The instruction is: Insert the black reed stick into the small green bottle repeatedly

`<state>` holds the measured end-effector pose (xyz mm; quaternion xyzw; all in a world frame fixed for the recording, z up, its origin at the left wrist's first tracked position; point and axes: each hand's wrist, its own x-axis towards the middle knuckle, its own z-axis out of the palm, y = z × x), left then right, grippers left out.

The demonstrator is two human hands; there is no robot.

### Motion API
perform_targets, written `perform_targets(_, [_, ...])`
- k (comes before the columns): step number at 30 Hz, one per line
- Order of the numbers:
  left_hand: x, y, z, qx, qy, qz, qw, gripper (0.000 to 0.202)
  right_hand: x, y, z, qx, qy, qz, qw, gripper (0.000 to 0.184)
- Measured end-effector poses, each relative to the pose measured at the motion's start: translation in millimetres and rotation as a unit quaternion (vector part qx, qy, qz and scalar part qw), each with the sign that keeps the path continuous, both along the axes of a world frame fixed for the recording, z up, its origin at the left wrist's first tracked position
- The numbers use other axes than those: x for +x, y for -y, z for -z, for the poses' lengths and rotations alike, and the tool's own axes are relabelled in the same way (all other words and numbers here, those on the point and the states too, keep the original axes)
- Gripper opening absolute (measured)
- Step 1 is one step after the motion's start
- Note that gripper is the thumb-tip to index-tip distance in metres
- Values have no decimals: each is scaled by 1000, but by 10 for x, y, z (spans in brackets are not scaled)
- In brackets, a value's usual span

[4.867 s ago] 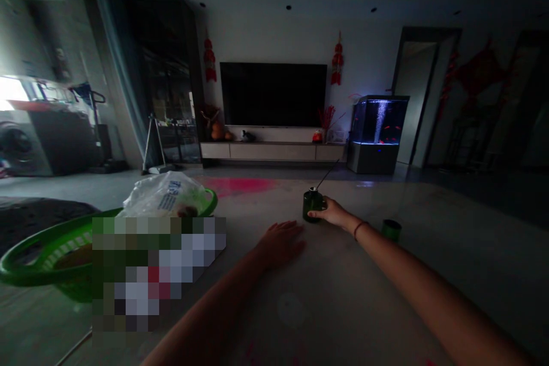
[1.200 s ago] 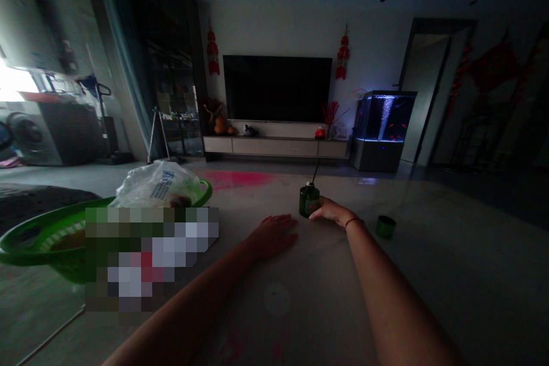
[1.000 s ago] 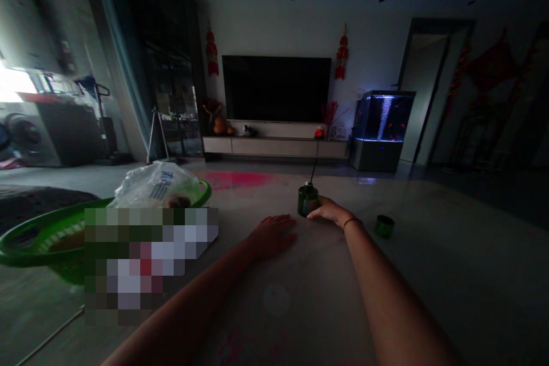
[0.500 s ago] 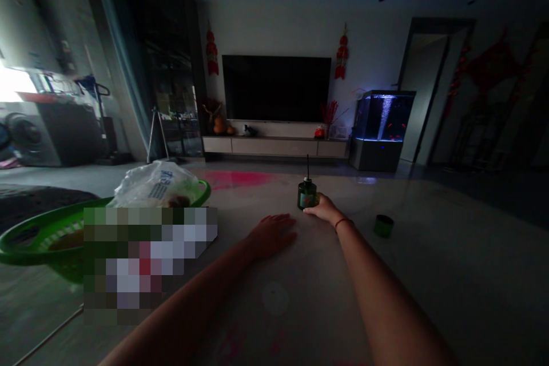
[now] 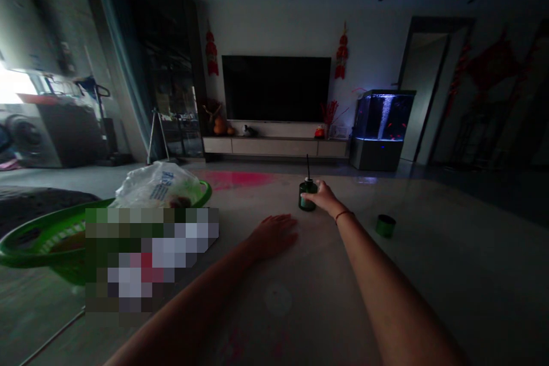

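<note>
A dark green glass bottle with a pale label, a silver neck and a thin black stick standing in it, like a reed diffuser, is upright on the marbled tabletop. My right hand is closed on its right side, the thumb across the front and the other fingers behind, partly hidden. Palm down on the table, my left hand lies flat, fingers stretched out, left of and nearer than the bottle. A short green cylinder, open at the top, stands to the right of my right forearm.
At left is a green plastic basket holding a whitish plastic bag; a blurred-out patch covers the area before it. A pale cord runs across the lower left. Beyond the table are a television, a low cabinet and a lit aquarium.
My right hand has shifted up along the bottle, and its thumb now lies across the label instead of near the base. The bottle and my left hand stay practically in place.
</note>
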<state>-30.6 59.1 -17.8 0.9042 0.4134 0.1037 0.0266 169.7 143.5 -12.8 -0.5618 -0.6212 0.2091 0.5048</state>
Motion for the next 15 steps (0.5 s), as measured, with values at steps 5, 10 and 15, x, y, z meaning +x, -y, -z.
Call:
perform_targets(5, [4, 6, -2, 5, 1, -3, 1000, 51, -77, 8, -271, 111, 28, 69, 991, 40])
perform_targets(10, [5, 3, 3, 8, 4, 0, 1000, 52, -102, 112, -373, 124, 85, 112, 982, 21])
perform_targets(15, [-4, -20, 18, 7, 1, 3, 1000, 52, -85, 198, -379, 119, 76, 148, 979, 19])
